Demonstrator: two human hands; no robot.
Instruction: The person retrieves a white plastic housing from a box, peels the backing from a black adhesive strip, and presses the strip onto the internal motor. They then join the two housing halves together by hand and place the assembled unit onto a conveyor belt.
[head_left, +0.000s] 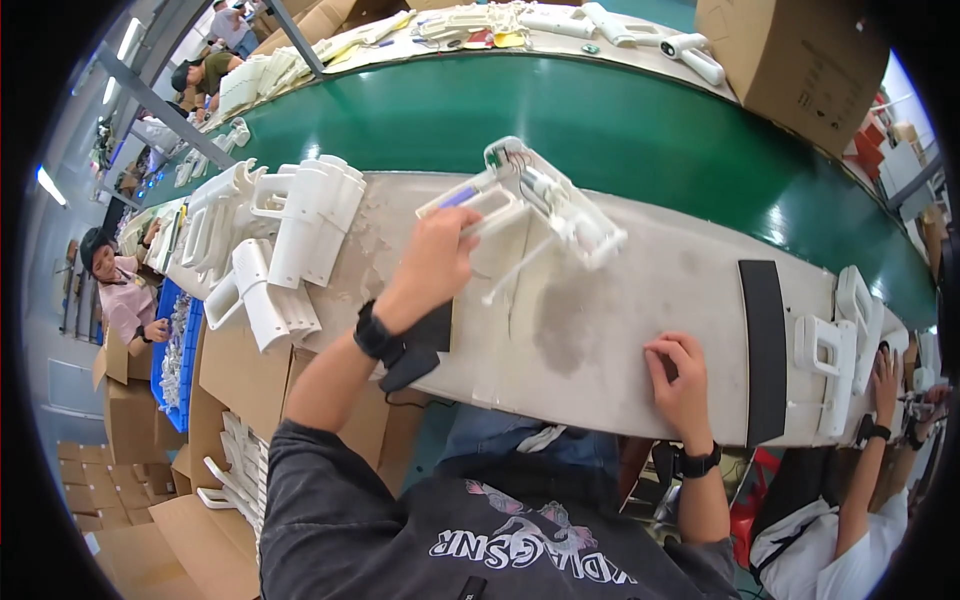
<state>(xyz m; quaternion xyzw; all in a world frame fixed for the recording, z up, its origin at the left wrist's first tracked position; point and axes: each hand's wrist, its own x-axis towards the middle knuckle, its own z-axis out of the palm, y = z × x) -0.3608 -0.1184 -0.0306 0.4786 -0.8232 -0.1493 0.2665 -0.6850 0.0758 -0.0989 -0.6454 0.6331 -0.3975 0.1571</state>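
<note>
- our left hand [432, 262] grips the white plastic housing [535, 200] by its handle, lifted just above the bench [640, 330]
- right hand [680, 385] w/ fingers curled, resting flat-ish on bench, holding nothing, well apart from housing

green conveyor belt [600, 120] behind a worn white workbench [660, 300], cardboard boxes [135, 420] stacked around.

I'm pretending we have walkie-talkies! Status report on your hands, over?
Left hand gripping white plastic housing, raised over workbench. Right hand curled, resting on workbench, empty. Stack of white housings to the left, apart from both hands.
</note>
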